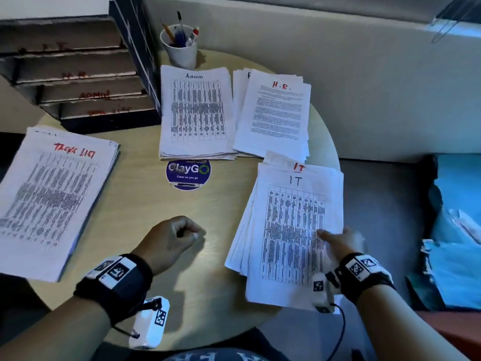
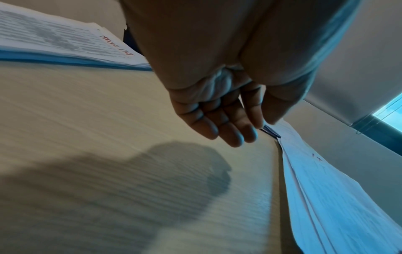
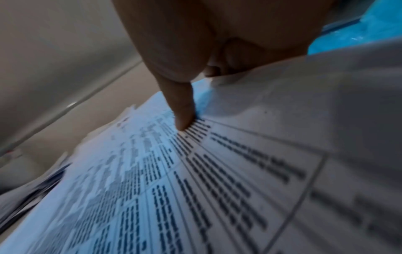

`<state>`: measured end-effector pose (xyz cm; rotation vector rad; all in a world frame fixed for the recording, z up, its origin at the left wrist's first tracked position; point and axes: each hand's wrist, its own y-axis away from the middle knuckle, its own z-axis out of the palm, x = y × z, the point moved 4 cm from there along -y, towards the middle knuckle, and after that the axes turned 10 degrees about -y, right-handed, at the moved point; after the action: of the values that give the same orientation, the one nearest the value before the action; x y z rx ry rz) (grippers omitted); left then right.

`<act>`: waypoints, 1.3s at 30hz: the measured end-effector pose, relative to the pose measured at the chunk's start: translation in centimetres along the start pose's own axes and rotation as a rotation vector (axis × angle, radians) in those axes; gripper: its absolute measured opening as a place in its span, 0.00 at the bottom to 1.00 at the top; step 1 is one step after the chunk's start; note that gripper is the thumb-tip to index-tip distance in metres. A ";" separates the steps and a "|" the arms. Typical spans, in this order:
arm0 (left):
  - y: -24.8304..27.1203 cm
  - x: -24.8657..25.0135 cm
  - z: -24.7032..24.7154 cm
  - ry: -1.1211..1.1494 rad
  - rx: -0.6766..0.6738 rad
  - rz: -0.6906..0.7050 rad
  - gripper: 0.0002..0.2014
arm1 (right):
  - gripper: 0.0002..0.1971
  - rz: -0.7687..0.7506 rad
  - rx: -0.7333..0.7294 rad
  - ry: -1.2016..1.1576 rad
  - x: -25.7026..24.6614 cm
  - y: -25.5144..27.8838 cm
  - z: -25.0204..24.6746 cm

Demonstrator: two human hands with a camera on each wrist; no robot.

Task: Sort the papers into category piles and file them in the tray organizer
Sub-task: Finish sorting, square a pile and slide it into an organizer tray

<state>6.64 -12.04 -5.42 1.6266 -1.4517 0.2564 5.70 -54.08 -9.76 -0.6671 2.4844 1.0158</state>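
Four piles sit sorted on the tabletop (image 1: 213,212), and the one I have a hand on is the IT pile (image 1: 294,225), lying at the near right with its sheets fanned out of square along the left edge. My right hand (image 1: 341,241) holds it at the right edge: in the right wrist view the thumb (image 3: 185,110) presses flat on the top printed sheet while the fingers curl under the edge, so that grip is closed on the IT pile. My left hand (image 1: 173,237) hangs over bare tabletop between the piles, fingers loosely curled and holding nothing. I judge this stack light but floppy, loose sheets with nothing binding them, likely to sag at the far end and slide over one another if lifted by one edge. I would square the fanned edge first, then take it with both hands on opposite long sides, thumbs on top. The tray organizer (image 1: 86,82) stands at the far left with labelled shelves; the top label is too blurred to read surely. The Admin pile (image 1: 195,113), H.R. pile (image 1: 278,113) and Tasks List pile (image 1: 49,194) lie apart and untouched.
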 end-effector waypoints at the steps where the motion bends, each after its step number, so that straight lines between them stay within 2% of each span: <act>1: 0.1 0.0 0.0 0.005 0.001 0.001 0.14 | 0.31 -0.023 0.011 0.033 0.1 0.2 -0.1; 6: -0.1 0.8 0.1 0.007 -0.004 0.008 0.08 | 0.18 -0.077 -0.029 0.064 0.9 0.5 -0.1; 9: -0.1 1.4 -0.2 -0.018 0.006 0.037 0.06 | 0.11 -0.159 -0.091 0.064 0.9 1.6 0.7; 13: 0.6 2.3 -0.7 -0.157 0.015 0.097 0.06 | 0.11 -0.284 -0.232 0.073 0.6 4.9 0.8; 15: 1.5 3.5 -1.1 -0.308 0.095 0.256 0.10 | 0.10 -0.382 -0.298 0.238 -0.2 6.8 1.0; 17: 2.6 5.6 -1.2 -0.463 0.180 0.528 0.19 | 0.09 -0.486 -0.323 0.457 -2.3 8.7 1.7; 19: 3.4 8.0 -0.6 -0.597 0.265 0.762 0.21 | 0.06 -0.619 -0.355 0.602 -6.0 11.0 3.6; 20: 3.4 9.0 -0.1 -0.657 0.290 0.813 0.23 | 0.03 -0.736 -0.364 0.677 -8.4 12.1 4.8; 22: 2.4 10.1 0.3 -0.770 0.263 0.756 0.30 | 0.06 -1.028 -0.381 0.841 -13.0 14.7 8.1; 24: 0.3 9.2 -0.4 -0.853 0.168 0.531 0.30 | 0.10 -1.259 -0.340 0.974 -16.7 17.7 11.2; 26: -2.2 6.9 -2.1 -0.821 0.056 0.257 0.18 | 0.12 -1.373 -0.295 0.966 -19.4 20.1 13.2; 28: -3.7 3.4 -3.9 -0.755 -0.047 0.068 0.05 | 0.15 -1.418 -0.244 0.722 -20.8 21.3 13.8; 29: -4.0 1.0 -4.8 -0.687 -0.086 -0.013 0.03 | 0.18 -1.409 -0.183 0.614 -20.9 21.2 13.6; 31: -3.4 -4.3 -5.6 -0.457 -0.123 -0.160 0.08 | 0.24 -1.213 -0.125 0.341 -18.9 18.9 12.6; 33: -2.0 -8.8 -5.9 -0.161 -0.110 -0.253 0.19 | 0.26 -0.822 -0.152 0.072 -15.0 16.2 11.6; 34: -0.9 -10.2 -6.0 -0.030 -0.090 -0.275 0.23 | 0.27 -0.612 -0.165 0.028 -12.3 15.0 11.6; 36: 1.0 -10.9 -5.9 0.124 -0.079 -0.269 0.23 | 0.31 -0.284 -0.227 0.013 -7.0 14.2 12.0; 37: 1.6 -10.7 -5.9 0.160 -0.075 -0.250 0.21 | 0.33 -0.204 -0.285 -0.027 -4.8 14.2 12.7; 39: 2.4 -10.0 -5.8 0.252 -0.042 -0.219 0.18 | 0.42 -0.177 -0.434 -0.130 -2.9 15.2 14.1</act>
<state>4.03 -0.73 -7.76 1.6390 -1.0737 0.2924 1.93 -33.53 -9.39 -0.8976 2.0651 1.4908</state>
